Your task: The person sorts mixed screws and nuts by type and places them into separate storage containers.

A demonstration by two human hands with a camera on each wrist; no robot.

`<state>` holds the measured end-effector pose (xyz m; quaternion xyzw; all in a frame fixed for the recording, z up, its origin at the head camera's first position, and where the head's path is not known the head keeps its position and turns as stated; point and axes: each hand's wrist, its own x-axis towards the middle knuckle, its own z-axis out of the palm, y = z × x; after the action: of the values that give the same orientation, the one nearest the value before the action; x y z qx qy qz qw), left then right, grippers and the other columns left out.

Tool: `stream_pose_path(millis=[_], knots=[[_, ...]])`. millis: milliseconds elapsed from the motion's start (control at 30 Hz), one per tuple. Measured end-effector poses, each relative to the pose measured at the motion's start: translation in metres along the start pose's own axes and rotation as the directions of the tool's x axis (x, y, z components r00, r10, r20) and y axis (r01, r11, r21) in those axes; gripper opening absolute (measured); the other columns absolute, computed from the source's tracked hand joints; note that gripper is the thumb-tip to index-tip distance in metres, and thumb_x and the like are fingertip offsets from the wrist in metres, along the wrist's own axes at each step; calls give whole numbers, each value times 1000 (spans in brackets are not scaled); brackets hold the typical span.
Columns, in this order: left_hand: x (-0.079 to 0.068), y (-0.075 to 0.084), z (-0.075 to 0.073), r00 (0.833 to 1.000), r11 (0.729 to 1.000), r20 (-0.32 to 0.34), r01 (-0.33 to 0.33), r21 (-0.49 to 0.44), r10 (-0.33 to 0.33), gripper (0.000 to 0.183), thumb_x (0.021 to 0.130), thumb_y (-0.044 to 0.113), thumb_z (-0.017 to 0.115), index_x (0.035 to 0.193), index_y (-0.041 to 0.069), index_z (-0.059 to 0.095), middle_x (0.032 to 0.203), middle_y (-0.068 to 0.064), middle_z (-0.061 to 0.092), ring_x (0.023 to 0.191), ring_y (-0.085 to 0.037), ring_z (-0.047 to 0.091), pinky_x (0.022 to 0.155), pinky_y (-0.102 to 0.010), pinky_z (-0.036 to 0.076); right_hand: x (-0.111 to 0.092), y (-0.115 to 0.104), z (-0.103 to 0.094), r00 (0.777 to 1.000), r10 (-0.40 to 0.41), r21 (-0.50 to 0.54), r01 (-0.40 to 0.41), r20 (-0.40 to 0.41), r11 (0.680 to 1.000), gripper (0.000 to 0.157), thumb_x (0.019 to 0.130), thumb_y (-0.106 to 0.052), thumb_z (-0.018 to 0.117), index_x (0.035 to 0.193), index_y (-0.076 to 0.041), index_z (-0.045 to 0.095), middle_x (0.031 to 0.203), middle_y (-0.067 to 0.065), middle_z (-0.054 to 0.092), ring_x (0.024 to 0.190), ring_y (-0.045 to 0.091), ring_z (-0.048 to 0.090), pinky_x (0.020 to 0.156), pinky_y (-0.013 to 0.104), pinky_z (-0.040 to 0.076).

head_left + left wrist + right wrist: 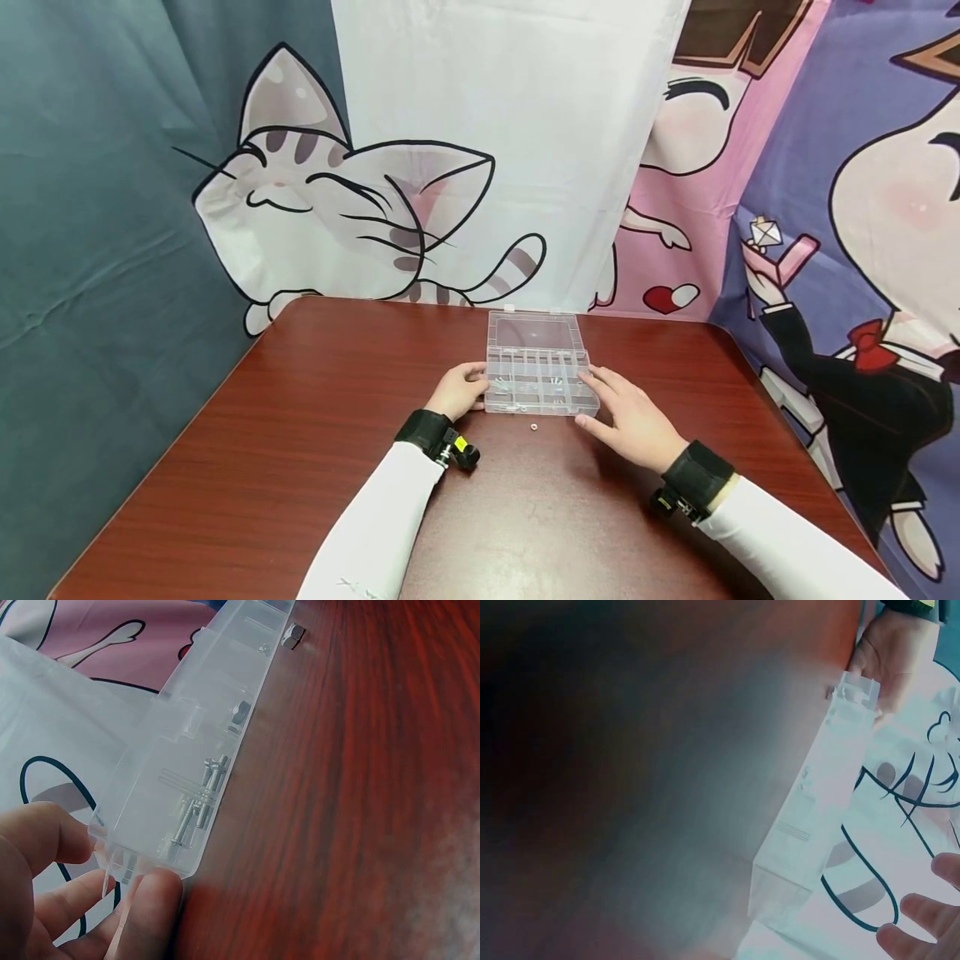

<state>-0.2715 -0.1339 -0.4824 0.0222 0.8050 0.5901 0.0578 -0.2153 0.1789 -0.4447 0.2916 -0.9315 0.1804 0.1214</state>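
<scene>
A clear plastic compartment box (536, 400) stands on the table with its lid (534, 331) raised at the back. My left hand (456, 392) grips the box's left end, thumb and fingers around the corner in the left wrist view. Several screws (196, 806) lie in the compartment nearest that hand, with a nut (240, 712) farther along inside. On the table, just in front of the box, lies a loose nut (534, 427). At the box's right side my right hand (630, 421) is spread with straight fingers, holding nothing; whether its fingertips touch the box I cannot tell.
The reddish-brown wooden table (300, 483) ends at a back edge right behind the lid. Printed cloth hangings (480, 75) with a cartoon cat and figures hang close behind and beside it. Each wrist wears a black strap (697, 479) with a small camera.
</scene>
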Motion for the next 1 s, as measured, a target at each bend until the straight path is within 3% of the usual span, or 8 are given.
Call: stream_pose_path(millis=[200,400,533,667,800,1000], knots=[[1,-2,0,1000,1000,-3,3,5,-3,45,97,8,59,142,4,53,126,-18,61,101,-25,65,70,-30,61,-5,-3,6,1000,4,-6,-4,13,1000,75,90,-52,67,149,-11,45,150,15,43,140,34,37,112,57,32],[1,-2,0,1000,1000,0,10,-4,-10,46,97,9,59,142,5,52,126,-18,61,100,-24,65,70,-30,61,-2,-11,11,1000,-3,-1,3,13,1000,61,91,-47,68,138,-8,56,139,13,54,130,32,48,109,53,39],[0,0,-1,1000,1000,-3,8,-3,-8,46,97,9,59,142,4,53,126,-18,61,99,-24,66,70,-30,61,6,-20,15,998,-65,-35,65,5,997,35,90,-34,72,115,-10,69,112,7,65,106,23,60,94,44,52],[0,-1,-2,1000,1000,-1,7,0,-7,46,97,9,59,142,4,53,126,-18,61,99,-23,66,70,-30,61,17,-33,19,988,-138,-86,144,66,986,10,89,-25,73,92,-15,72,84,-5,61,79,11,58,69,32,54],[1,-2,-3,1000,1000,-8,12,-3,-12,46,97,9,59,142,5,53,126,-17,61,99,-23,65,69,-29,61,30,-46,26,973,-169,-102,186,157,977,9,91,-24,70,86,-17,72,77,-9,56,68,7,55,59,28,50],[1,-3,-1,1000,1000,5,5,-3,-4,47,96,9,58,143,4,52,127,-18,61,101,-23,65,69,-29,61,44,-53,39,954,-234,-128,261,189,957,10,91,-18,70,83,-14,73,74,-6,58,66,12,60,57,31,52]])
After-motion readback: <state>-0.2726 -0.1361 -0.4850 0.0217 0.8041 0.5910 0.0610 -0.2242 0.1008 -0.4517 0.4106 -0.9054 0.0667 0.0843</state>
